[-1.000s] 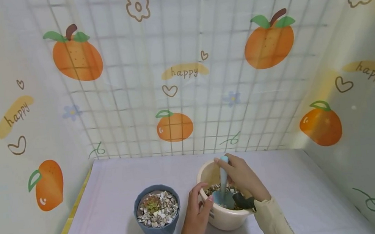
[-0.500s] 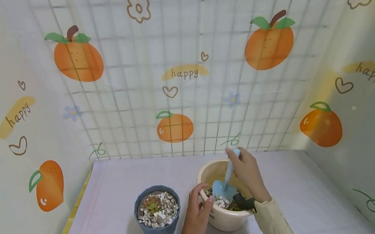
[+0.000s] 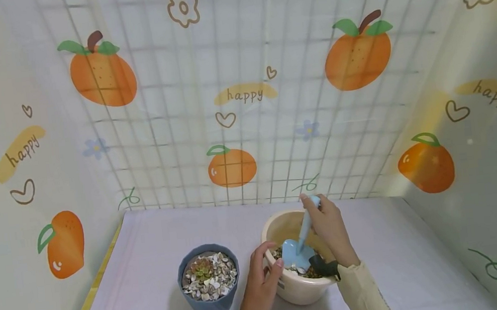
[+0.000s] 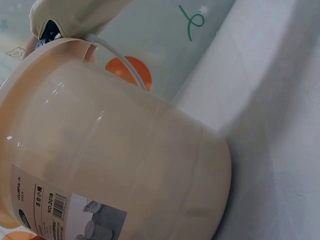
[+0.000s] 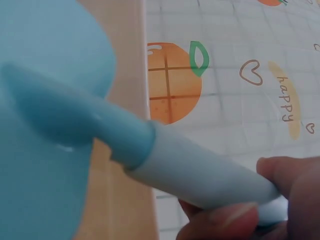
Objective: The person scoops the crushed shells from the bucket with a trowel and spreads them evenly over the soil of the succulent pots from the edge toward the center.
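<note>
My right hand (image 3: 330,224) grips the handle of a light blue trowel (image 3: 297,255) over a beige bucket (image 3: 306,293). In the right wrist view, thumb and fingers wrap the end of the handle (image 5: 200,170). The blade leans inside the bucket above pebbles or shell bits (image 3: 296,271), hiding part of them. My left hand (image 3: 259,285) holds the bucket's left side, fingertips and thumb at the rim. Only the bucket wall (image 4: 130,145), with its label, fills the left wrist view; the left hand is not seen there.
Left of the bucket stands a blue-grey pot (image 3: 211,308) with a small succulent (image 3: 202,269) among pale shell bits. A black device (image 3: 324,267) sits at my right wrist. Behind the white tabletop (image 3: 149,246) rises a fruit-printed sheet over a wire grid.
The trowel's blade has come up out of the bits and tipped, its handle shifting right and up, then the blade has settled slightly lower. My left hand, bucket and pot have stayed put.
</note>
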`<state>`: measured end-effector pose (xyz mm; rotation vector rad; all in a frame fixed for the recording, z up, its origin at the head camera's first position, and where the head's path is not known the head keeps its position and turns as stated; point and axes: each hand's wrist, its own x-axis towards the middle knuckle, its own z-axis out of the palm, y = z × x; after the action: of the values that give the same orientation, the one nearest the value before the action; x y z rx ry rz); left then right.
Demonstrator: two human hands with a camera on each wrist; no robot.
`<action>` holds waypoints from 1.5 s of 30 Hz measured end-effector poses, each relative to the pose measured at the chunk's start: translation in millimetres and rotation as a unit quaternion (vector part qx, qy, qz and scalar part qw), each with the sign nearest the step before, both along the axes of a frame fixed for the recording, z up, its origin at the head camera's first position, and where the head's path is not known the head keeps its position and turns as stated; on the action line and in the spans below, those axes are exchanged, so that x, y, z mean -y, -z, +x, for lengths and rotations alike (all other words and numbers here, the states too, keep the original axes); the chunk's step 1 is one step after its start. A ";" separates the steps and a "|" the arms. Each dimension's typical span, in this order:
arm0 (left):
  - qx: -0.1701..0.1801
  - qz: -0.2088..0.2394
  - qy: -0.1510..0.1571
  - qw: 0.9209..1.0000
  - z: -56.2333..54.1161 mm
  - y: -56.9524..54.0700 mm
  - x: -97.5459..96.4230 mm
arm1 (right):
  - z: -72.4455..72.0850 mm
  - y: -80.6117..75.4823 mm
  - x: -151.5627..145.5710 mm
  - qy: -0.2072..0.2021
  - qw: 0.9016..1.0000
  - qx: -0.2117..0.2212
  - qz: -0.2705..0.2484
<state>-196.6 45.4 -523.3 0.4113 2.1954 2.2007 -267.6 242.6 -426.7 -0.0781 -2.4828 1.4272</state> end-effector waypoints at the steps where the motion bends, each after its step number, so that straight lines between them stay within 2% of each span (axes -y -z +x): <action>1: 0.000 0.000 -0.001 1.000 0.0 -0.1 0.1 | -0.3 0.0 -0.1 -0.001 1.000 0.000 0.001; 7: -0.004 0.001 -0.007 1.000 -0.3 0.4 0.4 | -0.9 0.2 -1.4 0.016 1.000 -0.019 -0.017; 11: -0.010 0.010 0.007 1.000 -1.1 0.6 -2.2 | -1.4 -1.4 -9.4 0.037 0.998 -0.039 -0.035; 15: -0.005 0.005 0.025 1.000 -1.6 -0.2 -3.3 | -3.6 -1.8 -21.2 0.051 0.997 -0.036 -0.050; 18: -0.002 0.000 0.027 1.000 0.0 -2.6 -0.7 | -5.2 -1.3 -26.7 0.057 0.995 -0.024 -0.072; 25: -0.056 0.037 0.018 0.998 5.0 -14.0 7.1 | -6.2 -4.4 -31.2 0.064 0.991 -0.028 -0.115; 34: -0.097 0.051 -0.007 0.994 5.9 -26.4 22.2 | -1.9 -12.9 -28.4 0.070 0.988 -0.027 -0.139; 39: -0.110 0.040 -0.050 0.992 5.7 -35.0 33.5 | -1.1 -18.4 -17.6 0.062 0.986 -0.025 -0.150; 45: -0.111 0.034 -0.101 0.988 7.9 -43.0 50.7 | -1.7 -24.1 -0.3 0.028 0.987 -0.027 -0.157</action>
<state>-188.7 -5.4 -480.3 0.4768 2.3739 2.4480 -269.3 242.9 -402.6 -0.1679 -2.1750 1.7583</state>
